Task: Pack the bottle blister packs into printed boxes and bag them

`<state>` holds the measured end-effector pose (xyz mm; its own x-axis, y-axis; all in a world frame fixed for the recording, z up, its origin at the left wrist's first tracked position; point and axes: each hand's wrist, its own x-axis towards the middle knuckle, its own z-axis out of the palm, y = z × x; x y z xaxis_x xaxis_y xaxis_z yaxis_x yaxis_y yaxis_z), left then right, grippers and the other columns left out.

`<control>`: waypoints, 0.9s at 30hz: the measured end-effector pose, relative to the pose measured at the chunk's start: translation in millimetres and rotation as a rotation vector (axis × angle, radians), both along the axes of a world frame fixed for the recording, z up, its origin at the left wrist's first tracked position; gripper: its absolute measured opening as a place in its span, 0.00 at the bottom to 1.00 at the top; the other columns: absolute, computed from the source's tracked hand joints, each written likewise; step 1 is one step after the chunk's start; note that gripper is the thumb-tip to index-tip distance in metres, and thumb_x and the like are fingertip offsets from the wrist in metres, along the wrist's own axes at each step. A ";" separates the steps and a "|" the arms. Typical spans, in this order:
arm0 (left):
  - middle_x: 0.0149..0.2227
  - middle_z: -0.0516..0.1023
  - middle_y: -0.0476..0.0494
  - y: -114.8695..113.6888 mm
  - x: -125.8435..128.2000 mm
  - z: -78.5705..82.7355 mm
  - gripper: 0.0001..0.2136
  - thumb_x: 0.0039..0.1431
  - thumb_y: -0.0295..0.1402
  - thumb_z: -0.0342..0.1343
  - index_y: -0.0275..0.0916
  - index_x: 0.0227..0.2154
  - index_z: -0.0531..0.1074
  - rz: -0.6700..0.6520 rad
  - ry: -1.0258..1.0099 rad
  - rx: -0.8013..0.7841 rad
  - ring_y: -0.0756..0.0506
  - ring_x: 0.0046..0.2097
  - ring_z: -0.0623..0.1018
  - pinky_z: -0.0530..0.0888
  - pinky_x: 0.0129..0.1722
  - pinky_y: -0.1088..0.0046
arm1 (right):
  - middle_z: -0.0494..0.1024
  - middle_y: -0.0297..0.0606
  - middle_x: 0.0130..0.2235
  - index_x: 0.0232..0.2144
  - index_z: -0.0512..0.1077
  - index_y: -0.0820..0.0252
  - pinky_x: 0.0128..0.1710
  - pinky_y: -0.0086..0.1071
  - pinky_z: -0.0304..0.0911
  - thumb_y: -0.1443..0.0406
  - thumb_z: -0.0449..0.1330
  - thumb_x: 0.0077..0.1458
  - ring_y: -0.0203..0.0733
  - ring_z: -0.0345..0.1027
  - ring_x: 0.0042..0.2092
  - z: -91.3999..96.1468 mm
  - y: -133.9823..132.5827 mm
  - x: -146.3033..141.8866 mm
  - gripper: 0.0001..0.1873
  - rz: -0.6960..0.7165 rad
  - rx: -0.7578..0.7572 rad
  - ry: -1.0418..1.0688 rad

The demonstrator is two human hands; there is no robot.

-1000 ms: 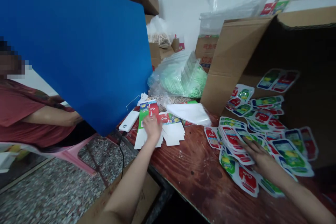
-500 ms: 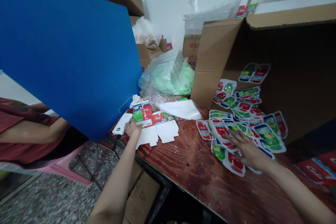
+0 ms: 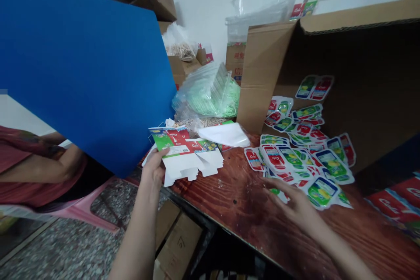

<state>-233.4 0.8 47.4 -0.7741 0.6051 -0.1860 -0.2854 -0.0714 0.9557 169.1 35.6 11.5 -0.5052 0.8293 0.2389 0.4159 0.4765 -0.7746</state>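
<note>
At centre frame the left hand (image 3: 153, 169) pinches the flat carton blank (image 3: 188, 157) by its left edge. The right hand (image 3: 292, 201) lies open, fingers (image 3: 274, 185) touching the lower edge of the printed labels (image 3: 295, 157).

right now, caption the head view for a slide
Left hand grips a flat carton blank; right hand at scattered printed labels.

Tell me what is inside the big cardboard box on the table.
Red and green printed cards spill from the cardboard box onto the table, toward the right hand. The box's right depth is dark; anything there cannot be seen.
</note>
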 end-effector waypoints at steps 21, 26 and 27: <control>0.23 0.74 0.51 -158.4 179.3 -22.9 0.08 0.51 0.35 0.62 0.40 0.24 0.69 -0.395 0.734 0.067 0.49 0.25 0.76 0.75 0.25 0.75 | 0.80 0.35 0.40 0.34 0.74 0.56 0.38 0.32 0.68 0.65 0.72 0.40 0.40 0.72 0.38 54.2 -76.9 -17.4 0.17 -0.303 -0.538 0.925; 0.40 0.76 0.42 -148.7 193.5 -11.2 0.13 0.42 0.30 0.70 0.39 0.29 0.71 0.001 1.628 0.568 0.35 0.52 0.74 0.73 0.49 0.55 | 0.80 0.33 0.36 0.33 0.74 0.57 0.34 0.28 0.68 0.67 0.73 0.39 0.37 0.73 0.34 86.8 -92.6 28.1 0.16 -0.333 -0.519 0.930; 0.45 0.75 0.38 -144.7 200.0 -6.3 0.11 0.47 0.30 0.67 0.39 0.33 0.73 -0.051 1.697 0.593 0.32 0.56 0.70 0.69 0.53 0.47 | 0.79 0.33 0.35 0.33 0.74 0.57 0.32 0.28 0.68 0.66 0.73 0.39 0.36 0.73 0.32 90.3 -97.6 32.1 0.16 -0.318 -0.556 0.924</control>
<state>-33.5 -144.0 41.1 0.1501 0.3158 0.9369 0.8651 -0.5007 0.0302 201.3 -62.1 101.8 -0.0725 0.9969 -0.0313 -0.3870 -0.0571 -0.9203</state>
